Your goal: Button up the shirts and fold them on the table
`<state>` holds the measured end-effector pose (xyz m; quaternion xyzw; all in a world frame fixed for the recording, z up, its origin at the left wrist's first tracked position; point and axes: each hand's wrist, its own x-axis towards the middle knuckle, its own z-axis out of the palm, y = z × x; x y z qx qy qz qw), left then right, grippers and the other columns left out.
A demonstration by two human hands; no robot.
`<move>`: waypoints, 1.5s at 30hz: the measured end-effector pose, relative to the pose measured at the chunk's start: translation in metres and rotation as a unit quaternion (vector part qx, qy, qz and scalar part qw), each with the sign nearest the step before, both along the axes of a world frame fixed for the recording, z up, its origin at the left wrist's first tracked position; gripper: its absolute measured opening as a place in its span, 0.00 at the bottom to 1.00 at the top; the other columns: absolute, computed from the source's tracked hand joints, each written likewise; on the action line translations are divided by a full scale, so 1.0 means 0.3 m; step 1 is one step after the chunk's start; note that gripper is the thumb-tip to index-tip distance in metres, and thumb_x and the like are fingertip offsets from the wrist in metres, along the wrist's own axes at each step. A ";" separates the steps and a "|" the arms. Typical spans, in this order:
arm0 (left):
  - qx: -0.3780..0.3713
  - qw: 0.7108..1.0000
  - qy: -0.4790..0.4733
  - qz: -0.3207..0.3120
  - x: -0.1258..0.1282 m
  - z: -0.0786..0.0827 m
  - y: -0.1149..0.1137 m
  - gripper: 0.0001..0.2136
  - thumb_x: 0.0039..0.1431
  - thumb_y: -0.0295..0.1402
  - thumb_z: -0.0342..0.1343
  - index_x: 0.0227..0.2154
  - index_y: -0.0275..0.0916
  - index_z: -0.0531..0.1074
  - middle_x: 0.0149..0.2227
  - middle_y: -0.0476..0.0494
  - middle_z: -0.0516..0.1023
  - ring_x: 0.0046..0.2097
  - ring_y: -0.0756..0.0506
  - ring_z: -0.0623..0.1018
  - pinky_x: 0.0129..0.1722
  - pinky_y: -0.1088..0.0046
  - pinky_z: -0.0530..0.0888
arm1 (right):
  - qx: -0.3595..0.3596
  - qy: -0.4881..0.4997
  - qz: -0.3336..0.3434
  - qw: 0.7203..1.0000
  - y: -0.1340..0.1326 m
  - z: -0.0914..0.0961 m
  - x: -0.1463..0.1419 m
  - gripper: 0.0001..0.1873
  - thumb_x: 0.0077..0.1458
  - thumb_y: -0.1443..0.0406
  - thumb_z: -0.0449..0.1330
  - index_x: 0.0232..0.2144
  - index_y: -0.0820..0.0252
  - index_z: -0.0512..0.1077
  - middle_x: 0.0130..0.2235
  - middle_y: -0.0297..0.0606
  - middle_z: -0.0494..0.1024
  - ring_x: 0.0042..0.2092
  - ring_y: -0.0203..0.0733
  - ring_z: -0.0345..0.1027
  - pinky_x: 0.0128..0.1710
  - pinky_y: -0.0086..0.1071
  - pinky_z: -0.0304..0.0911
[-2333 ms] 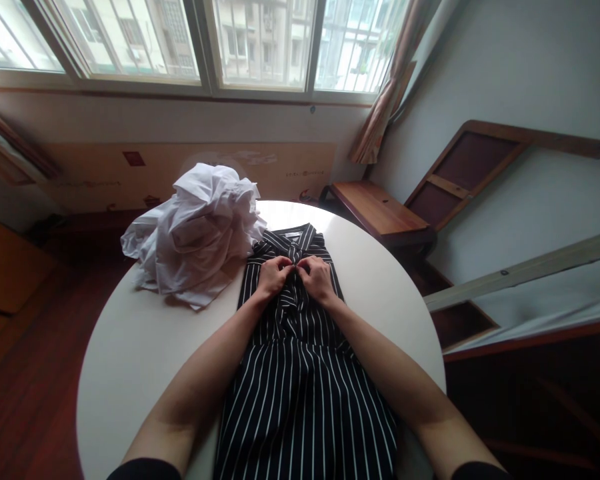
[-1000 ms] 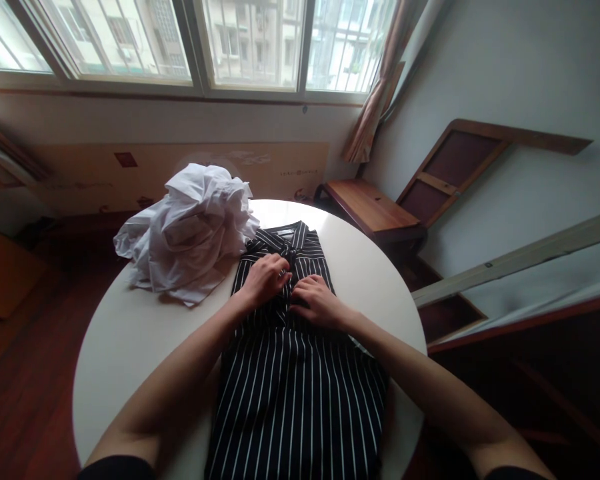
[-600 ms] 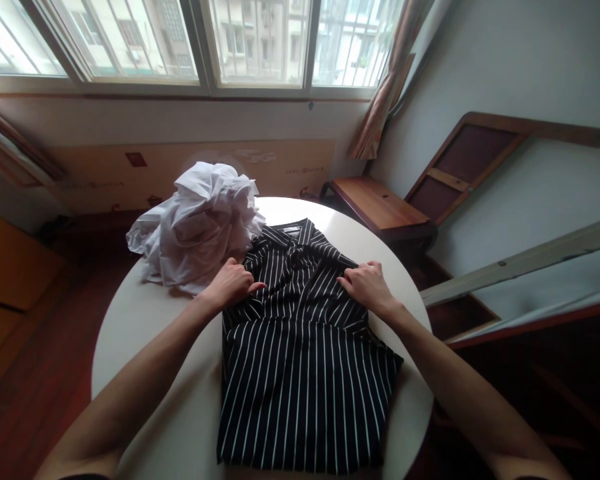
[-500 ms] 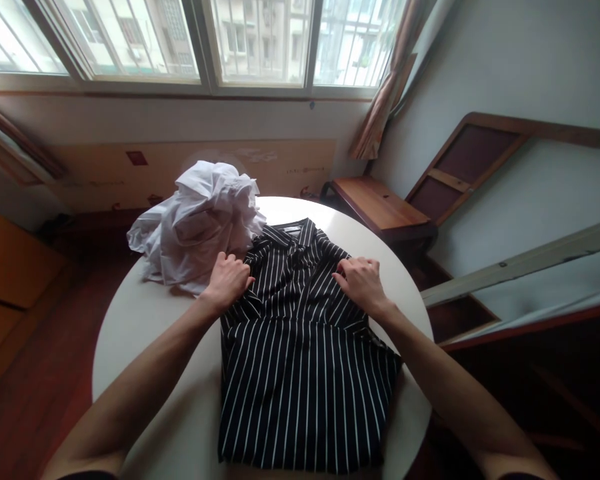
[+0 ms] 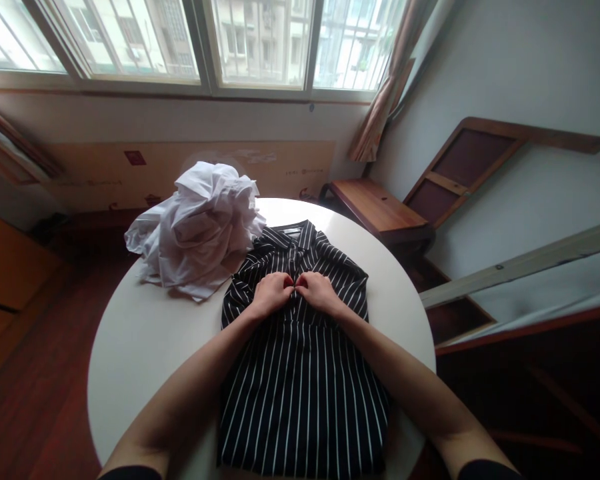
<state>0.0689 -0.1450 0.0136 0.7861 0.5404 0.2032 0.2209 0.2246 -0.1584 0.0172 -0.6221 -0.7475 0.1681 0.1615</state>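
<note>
Left hand [image 5: 274, 292] and right hand [image 5: 317, 292] moved inward, fingers [image 5: 287, 283] pinching striped garment [image 5: 303, 400], white cloth [image 5: 200, 230] beside

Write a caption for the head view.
Left hand and right hand pinch the front of a striped garment beside crumpled white cloth on a round table.

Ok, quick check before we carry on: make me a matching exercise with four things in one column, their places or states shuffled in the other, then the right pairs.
Things
1. Black cloth garment with white stripes
2. Crumpled white cloth
3. Pinkish fabric curtain at the right
4. Left hand

Places or states
a. Hanging beside the window
b. Over the garment's front, close to the right hand
c. Spread out, collar end away from the person
d. Heaped on the round white table, left of the collar

Pairs: 1-c, 2-d, 3-a, 4-b
</note>
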 end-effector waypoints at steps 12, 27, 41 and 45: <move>-0.046 0.975 -0.215 -0.009 0.003 -0.009 0.021 0.06 0.53 0.34 0.56 0.29 0.38 0.75 0.31 0.46 0.78 0.33 0.47 0.76 0.34 0.74 0.70 | 0.034 0.256 -0.048 0.965 -0.019 -0.005 -0.006 0.05 0.53 0.67 0.55 0.29 0.60 0.72 0.31 0.36 0.77 0.34 0.39 0.69 0.37 0.32 0.62; 0.037 0.965 -0.258 0.014 0.027 -0.009 -0.011 0.05 0.55 0.33 0.56 0.29 0.38 0.74 0.31 0.47 0.77 0.32 0.49 0.75 0.34 0.74 0.71 | 0.004 0.407 -0.107 0.907 -0.019 -0.018 -0.039 0.06 0.49 0.64 0.58 0.27 0.61 0.72 0.28 0.36 0.76 0.31 0.39 0.69 0.34 0.33 0.66; 0.026 0.956 -0.273 0.107 -0.066 -0.027 0.066 0.02 0.48 0.29 0.59 0.25 0.37 0.74 0.27 0.48 0.78 0.30 0.49 0.76 0.34 0.73 0.71 | -0.055 0.328 -0.019 0.943 -0.037 0.014 0.020 0.10 0.51 0.63 0.59 0.37 0.61 0.72 0.36 0.40 0.76 0.39 0.41 0.70 0.42 0.38 0.66; 0.076 0.972 -0.190 0.118 -0.106 0.007 0.058 0.02 0.52 0.29 0.56 0.29 0.38 0.73 0.31 0.46 0.77 0.33 0.47 0.75 0.37 0.71 0.71 | 0.018 0.101 0.056 0.993 -0.134 0.041 0.088 0.20 0.48 0.59 0.64 0.44 0.58 0.71 0.47 0.44 0.73 0.51 0.50 0.64 0.51 0.46 0.59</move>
